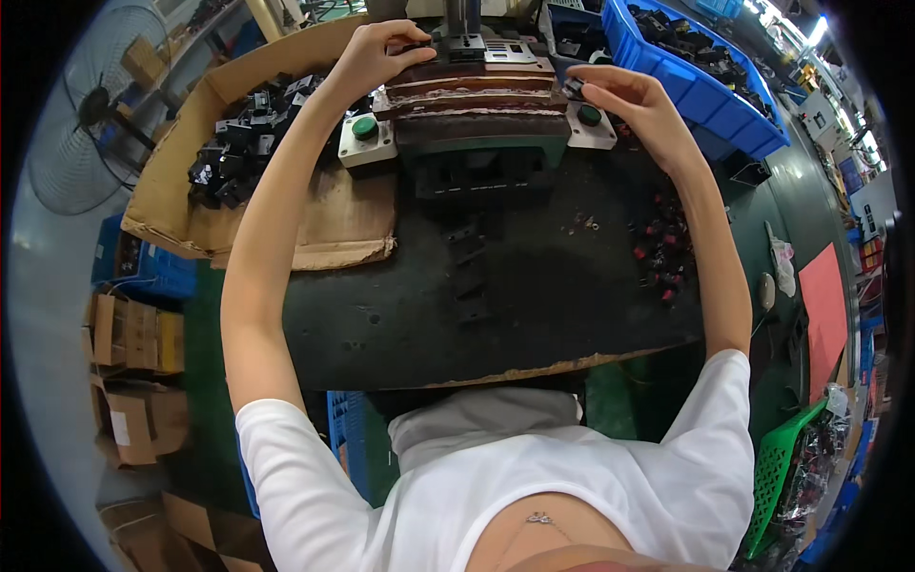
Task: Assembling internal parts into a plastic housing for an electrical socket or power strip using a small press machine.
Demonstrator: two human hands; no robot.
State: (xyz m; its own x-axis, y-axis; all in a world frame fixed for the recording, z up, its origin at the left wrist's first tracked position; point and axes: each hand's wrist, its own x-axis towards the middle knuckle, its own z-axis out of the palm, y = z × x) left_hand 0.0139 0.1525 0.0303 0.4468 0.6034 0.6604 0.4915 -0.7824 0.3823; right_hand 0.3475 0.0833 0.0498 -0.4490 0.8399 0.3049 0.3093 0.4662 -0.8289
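At the far side of the bench stands a press (464, 43) with a metal fixture plate (510, 51) beside its ram. My left hand (381, 55) is closed at the left of the ram, thumb and fingers pinched on a small black part (412, 46) that they partly cover. My right hand (629, 93) pinches another small black part (574, 88) just above the right green button (590, 115). Below my left wrist is the left green button (364, 128) on its pale box. Fine detail of both parts is too small to make out.
A cardboard box (162, 205) heaped with black parts (250, 138) lies left. A blue crate (705, 81) of dark parts stands at the far right. Small red and black pieces (664, 243) lie near my right forearm; several black parts (467, 272) lie mid-bench. A fan (93, 105) stands far left.
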